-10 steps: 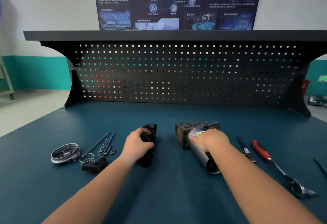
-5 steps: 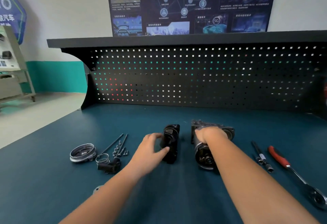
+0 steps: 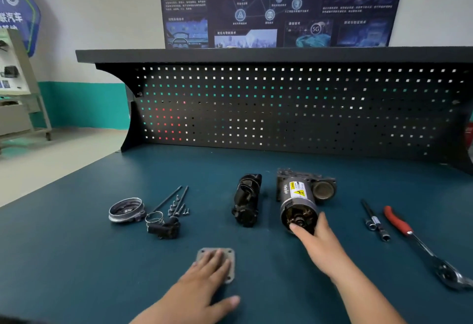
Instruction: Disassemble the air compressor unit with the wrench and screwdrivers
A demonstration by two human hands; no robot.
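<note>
Compressor unit lying mid-worktop, motor end toward camera, yellow warning label up. Right hand grips that near end: thumb on right side, fingers curled round lower left edge. Left hand flat on grey square plate, fingers straight, close together. Black housing just left of unit, not touching. Ring cap and long bolts far left. Red-handled wrench and slim driver lie right, untouched.

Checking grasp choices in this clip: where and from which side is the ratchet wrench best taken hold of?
Likely the red handle, from above: the ratchet wrench lies flat on the bench, handle at its far end, head nearest the person, apart from the thin bar.
</note>
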